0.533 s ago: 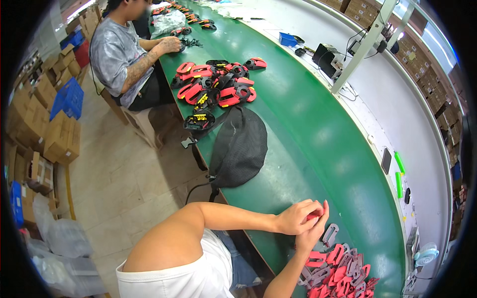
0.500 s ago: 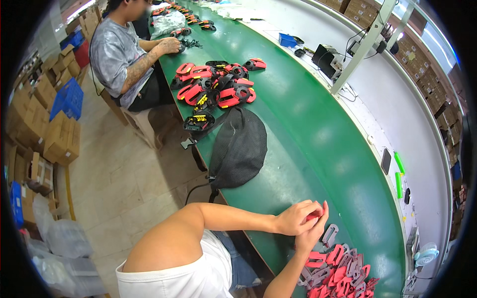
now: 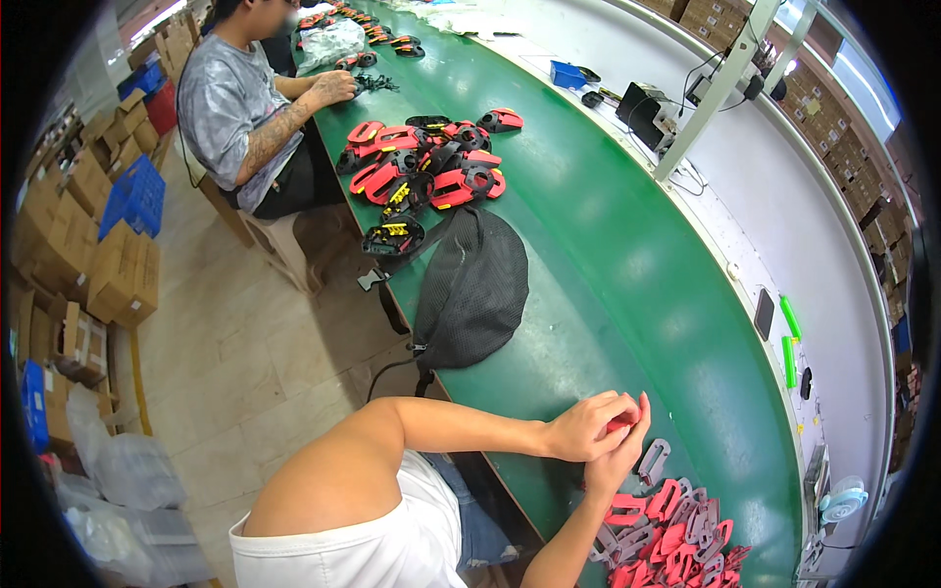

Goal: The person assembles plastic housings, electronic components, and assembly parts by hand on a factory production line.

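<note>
Above the green table (image 3: 588,304) my two hands meet around a small red plastic part (image 3: 619,423), mostly hidden by the fingers. My left hand (image 3: 585,429) is closed on it with bent fingers. From below, my right hand (image 3: 616,463) grips the same part, one fingertip pointing up. Just beyond my right wrist lies a pile of red and grey plastic pieces (image 3: 676,534), slotted and elongated. One grey slotted piece (image 3: 655,459) rests at the pile's upper edge, close to my right hand.
A black mesh bag (image 3: 475,294) lies on the table's left edge, straps hanging over. Farther up sits a heap of red and black assemblies (image 3: 421,167). A co-worker (image 3: 230,118) sits beyond it. Along the right ledge are a phone (image 3: 764,314) and green strips (image 3: 789,361).
My hands stay together around the red part, with hardly any shift. The co-worker's hands have moved slightly.
</note>
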`<action>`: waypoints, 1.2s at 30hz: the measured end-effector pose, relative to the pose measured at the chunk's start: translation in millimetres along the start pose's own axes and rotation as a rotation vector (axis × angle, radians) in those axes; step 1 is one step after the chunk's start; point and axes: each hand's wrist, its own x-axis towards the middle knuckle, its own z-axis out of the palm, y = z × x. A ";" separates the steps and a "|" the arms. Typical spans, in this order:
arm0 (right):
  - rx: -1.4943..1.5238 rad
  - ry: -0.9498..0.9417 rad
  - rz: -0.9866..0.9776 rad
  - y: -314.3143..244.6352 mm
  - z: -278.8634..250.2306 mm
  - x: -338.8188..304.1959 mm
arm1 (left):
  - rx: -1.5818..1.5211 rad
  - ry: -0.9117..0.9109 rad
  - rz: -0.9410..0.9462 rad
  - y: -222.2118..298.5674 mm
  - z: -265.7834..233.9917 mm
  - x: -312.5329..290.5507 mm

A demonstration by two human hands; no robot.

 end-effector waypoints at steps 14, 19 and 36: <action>0.002 -0.009 0.026 -5.2 -0.5 0.5 | -0.001 -0.010 -0.033 -0.3 -0.2 0.0; 0.007 -0.009 0.020 -2.9 0.5 0.3 | -0.014 -0.002 -0.022 -0.6 0.4 -0.5; 0.048 -0.003 0.048 -2.7 2.2 0.1 | -0.004 -0.001 -0.003 -1.2 -2.1 1.2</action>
